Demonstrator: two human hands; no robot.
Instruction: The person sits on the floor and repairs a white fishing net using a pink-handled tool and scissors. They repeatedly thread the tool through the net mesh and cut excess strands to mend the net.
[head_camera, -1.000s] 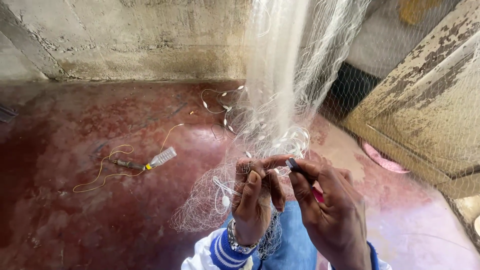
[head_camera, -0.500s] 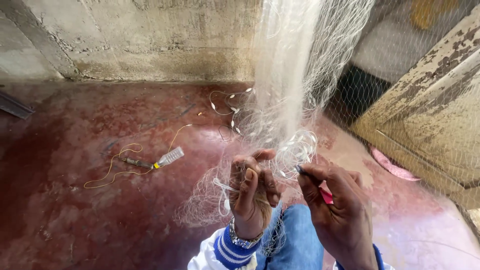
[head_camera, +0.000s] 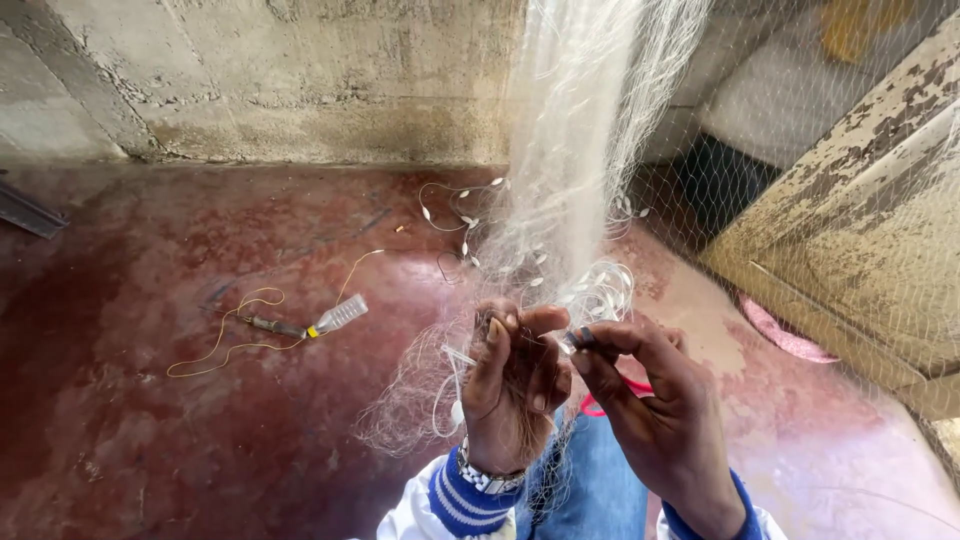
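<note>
A fine white fishing net (head_camera: 575, 150) hangs from above and bunches in front of me. My left hand (head_camera: 510, 385), with a metal watch at the wrist, pinches a gathered part of the net between thumb and fingers. My right hand (head_camera: 655, 410) holds a small dark tool (head_camera: 581, 338) at its fingertips, touching the net right beside the left hand. Something red (head_camera: 620, 392) shows under the right hand; I cannot tell what it is. Small white floats (head_camera: 462, 218) hang on the net's cord over the floor.
The floor (head_camera: 150, 440) is dark red concrete below a rough grey wall (head_camera: 280, 80). A small clear plastic bottle (head_camera: 337, 315) lies on the floor with a yellow cord (head_camera: 225, 335). A worn, peeling wooden panel (head_camera: 865, 240) leans at the right. A pink object (head_camera: 785, 335) lies beneath it.
My two hands came apart slightly half a second ago and have closed together again on the net. The camera view has shifted a little.
</note>
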